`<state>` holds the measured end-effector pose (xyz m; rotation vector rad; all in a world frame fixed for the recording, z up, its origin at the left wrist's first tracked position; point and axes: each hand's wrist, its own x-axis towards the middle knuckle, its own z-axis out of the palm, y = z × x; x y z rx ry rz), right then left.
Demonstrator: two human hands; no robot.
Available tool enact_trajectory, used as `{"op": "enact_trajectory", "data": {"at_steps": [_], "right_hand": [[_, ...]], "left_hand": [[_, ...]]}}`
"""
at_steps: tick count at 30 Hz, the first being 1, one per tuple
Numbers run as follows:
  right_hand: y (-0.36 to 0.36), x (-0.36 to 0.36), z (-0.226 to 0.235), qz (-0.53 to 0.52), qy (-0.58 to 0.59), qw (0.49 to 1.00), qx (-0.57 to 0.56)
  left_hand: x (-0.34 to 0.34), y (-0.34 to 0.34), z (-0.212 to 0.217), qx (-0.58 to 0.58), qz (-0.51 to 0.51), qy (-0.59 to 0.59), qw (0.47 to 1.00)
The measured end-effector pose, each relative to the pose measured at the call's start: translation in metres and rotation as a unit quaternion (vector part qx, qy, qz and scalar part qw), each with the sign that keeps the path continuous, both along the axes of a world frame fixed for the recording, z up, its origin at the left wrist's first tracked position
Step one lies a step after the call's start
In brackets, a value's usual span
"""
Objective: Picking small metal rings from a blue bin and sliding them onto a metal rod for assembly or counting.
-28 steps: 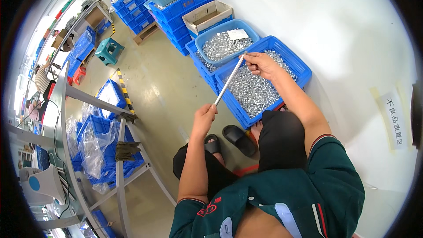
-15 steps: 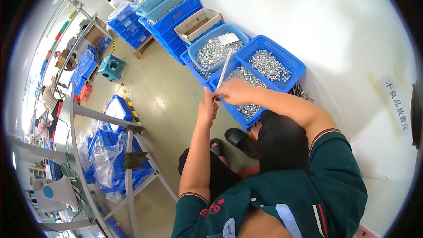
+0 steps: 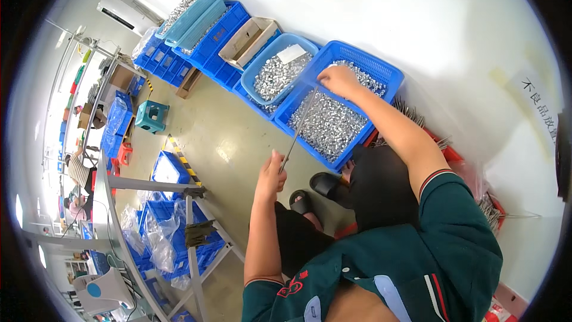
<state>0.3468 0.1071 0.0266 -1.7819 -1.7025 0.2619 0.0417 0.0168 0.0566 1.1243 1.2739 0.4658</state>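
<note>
Head view of a seated person working over bins on the floor. The left hand (image 3: 271, 174) pinches the near end of a thin metal rod (image 3: 298, 128) between thumb and curled fingers; the rod slants away from those fingers, up and to the right, toward the other hand. The right hand (image 3: 339, 79) is stretched out over a blue slotted crate (image 3: 381, 71) filled with small silvery metal parts (image 3: 328, 125); its fingers are bent downward at the far end of the rod, just above the heap, and whether they grip the rod or a part cannot be told. Just beyond the right fingertips, to their left, stands a round light-blue basin (image 3: 253, 71) holding more silvery parts, with a white slip (image 3: 291, 53) on top. Farther out from that basin lie an open cardboard box (image 3: 247, 42) and stacked blue crates (image 3: 205, 39). Below the left fingers, black sandals (image 3: 325, 183) rest on the greenish floor (image 3: 220, 137); well to their left stands a metal-framed table (image 3: 185, 203).
</note>
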Motion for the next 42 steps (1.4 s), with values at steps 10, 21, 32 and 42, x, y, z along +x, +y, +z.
{"op": "enact_trajectory", "data": {"at_steps": [10,21,32,42], "right_hand": [[0.008,-0.02,-0.024,0.091,0.627,0.729,-0.262],[-0.009,-0.074,-0.115,0.11,-0.171,0.955,-0.218],[0.033,-0.102,-0.158,0.177,-0.2,0.964,-0.009],[0.017,-0.096,-0.171,0.265,-0.218,0.936,0.086]], "left_hand": [[-0.022,0.015,-0.011,0.018,0.075,-0.036,0.996],[-0.014,0.021,-0.027,0.06,0.162,0.0,0.985],[-0.02,0.014,-0.028,0.075,0.183,-0.027,0.98],[-0.017,0.016,-0.024,0.056,0.179,-0.031,0.982]]}}
